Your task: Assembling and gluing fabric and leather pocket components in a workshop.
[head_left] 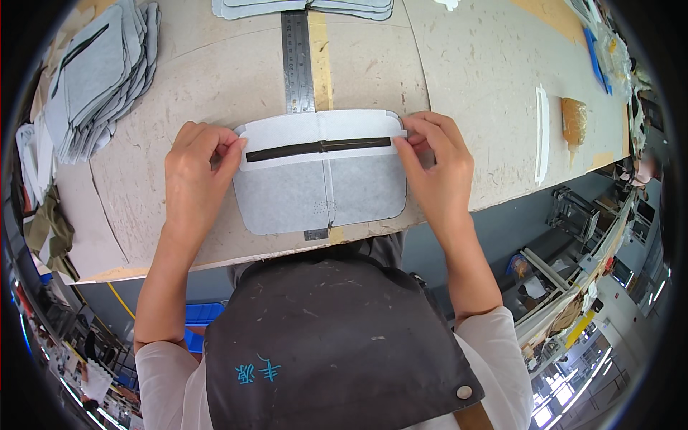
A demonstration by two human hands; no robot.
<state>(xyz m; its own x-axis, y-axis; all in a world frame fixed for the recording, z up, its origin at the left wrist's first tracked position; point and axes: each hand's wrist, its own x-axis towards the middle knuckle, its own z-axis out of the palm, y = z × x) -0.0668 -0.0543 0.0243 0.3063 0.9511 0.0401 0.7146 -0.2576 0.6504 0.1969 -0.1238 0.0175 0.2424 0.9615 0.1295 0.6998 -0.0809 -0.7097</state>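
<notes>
A light grey fabric panel [283,201] with rounded corners lies at the table's near edge, in front of me. Along its upper part runs a white strip [279,130] with a long, narrow black slot [287,151] across it. My left hand [197,161] pinches the strip's left end between thumb and forefinger. At the right end, my right hand [441,154] pinches the strip the same way. Under the panel passes a steel ruler [297,64], which shows beyond its far edge and a little at its near edge.
At the far left stands a pile of similar grey panels [93,79]; another stack [304,7] sits at the far edge. To the right lie a white strip of material [541,136], an amber-coloured bottle [573,122] and a blue tool [596,61]. Dark green cloth [50,229] hangs at left.
</notes>
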